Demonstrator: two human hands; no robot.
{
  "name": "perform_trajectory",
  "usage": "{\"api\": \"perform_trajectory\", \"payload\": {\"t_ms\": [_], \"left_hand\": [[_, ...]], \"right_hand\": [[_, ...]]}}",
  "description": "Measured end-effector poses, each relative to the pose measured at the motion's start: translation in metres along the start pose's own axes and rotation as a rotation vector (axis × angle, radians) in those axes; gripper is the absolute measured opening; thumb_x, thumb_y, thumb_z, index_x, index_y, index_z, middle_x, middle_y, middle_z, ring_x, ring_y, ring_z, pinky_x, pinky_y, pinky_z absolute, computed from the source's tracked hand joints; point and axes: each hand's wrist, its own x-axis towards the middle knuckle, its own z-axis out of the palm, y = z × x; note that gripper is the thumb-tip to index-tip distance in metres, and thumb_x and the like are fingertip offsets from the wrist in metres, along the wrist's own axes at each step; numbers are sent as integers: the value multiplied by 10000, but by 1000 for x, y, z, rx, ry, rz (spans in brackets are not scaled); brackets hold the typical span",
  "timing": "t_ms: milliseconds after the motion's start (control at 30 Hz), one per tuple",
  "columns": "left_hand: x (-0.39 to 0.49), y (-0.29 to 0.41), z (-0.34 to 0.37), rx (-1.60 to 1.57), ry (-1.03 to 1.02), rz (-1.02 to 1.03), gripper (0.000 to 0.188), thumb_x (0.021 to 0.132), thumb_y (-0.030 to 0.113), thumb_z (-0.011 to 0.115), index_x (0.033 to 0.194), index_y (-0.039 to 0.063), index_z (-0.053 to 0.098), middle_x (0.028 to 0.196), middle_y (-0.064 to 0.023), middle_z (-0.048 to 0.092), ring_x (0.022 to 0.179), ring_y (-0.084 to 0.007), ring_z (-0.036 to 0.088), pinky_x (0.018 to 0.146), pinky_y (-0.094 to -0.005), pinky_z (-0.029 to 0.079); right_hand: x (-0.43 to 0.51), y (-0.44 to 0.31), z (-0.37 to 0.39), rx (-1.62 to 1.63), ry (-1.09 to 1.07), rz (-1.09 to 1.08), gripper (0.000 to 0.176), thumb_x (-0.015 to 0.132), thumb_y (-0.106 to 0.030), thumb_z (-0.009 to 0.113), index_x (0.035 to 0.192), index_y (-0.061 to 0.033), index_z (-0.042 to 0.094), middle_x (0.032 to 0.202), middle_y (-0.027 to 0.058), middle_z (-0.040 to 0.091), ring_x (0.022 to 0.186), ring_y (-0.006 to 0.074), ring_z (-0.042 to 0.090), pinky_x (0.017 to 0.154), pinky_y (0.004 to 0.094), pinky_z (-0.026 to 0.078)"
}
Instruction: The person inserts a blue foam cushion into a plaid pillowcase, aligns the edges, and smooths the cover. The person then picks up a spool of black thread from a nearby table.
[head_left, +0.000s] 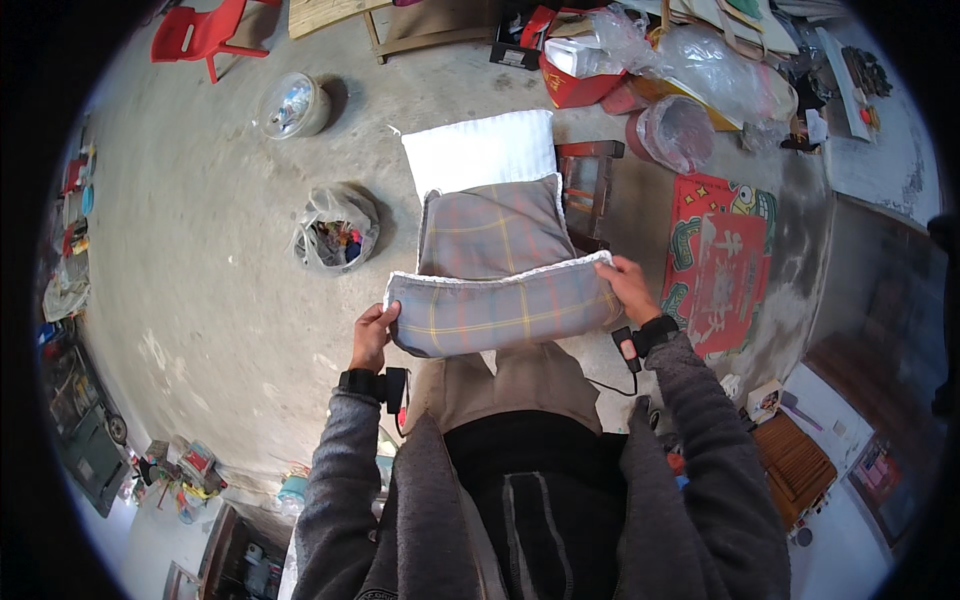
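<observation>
A grey plaid cloth panel (502, 311) with a white stitched edge is stretched between my two hands, above my lap. My left hand (372, 334) pinches its left end near the corner, thumb on top. At the upper right corner, my right hand (628, 286) grips the white edging between thumb and fingers. Just beyond lies another grey plaid piece (495, 229), also white-edged; whether it joins the held panel is hidden. Under its far end a white cloth (480, 150) extends away from me. A dark wooden chair or stool (592, 180) shows partly beneath these cloths.
On the concrete floor to the left stand a plastic bag of scraps (337, 229) and a clear tub (292, 106). A red plastic chair (196, 34) is at the far left. To the right are a red bucket (671, 133) and a flat red printed sheet (720, 262).
</observation>
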Motion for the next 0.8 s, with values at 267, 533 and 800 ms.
{"api": "perform_trajectory", "payload": {"t_ms": [267, 533, 800], "left_hand": [[49, -78, -14, -260, -43, -499, 145, 831, 152, 593, 913, 33, 610, 820, -71, 566, 747, -227, 553, 704, -366, 476], [42, -53, -5, -170, -184, -560, 264, 840, 207, 525, 1013, 24, 604, 1021, -130, 607, 868, -244, 591, 750, -372, 500], [24, -26, 14, 11, -282, -401, 689, 850, 500, 656, 1263, -35, 523, 1204, -146, 597, 1055, -231, 587, 915, -350, 462]], "right_hand": [[3, 48, 15, 11, -169, 414, 303, 907, -238, 576, 1067, 17, 605, 1013, 97, 642, 891, 200, 609, 751, 362, 487], [26, 85, 9, -327, -148, 185, 422, 893, -260, 564, 1195, 29, 508, 1012, 181, 643, 943, 308, 618, 769, 398, 482], [11, 42, -11, -500, 56, -162, 520, 902, -477, 572, 1103, 2, 601, 1006, 179, 653, 929, 264, 628, 839, 359, 465]]}}
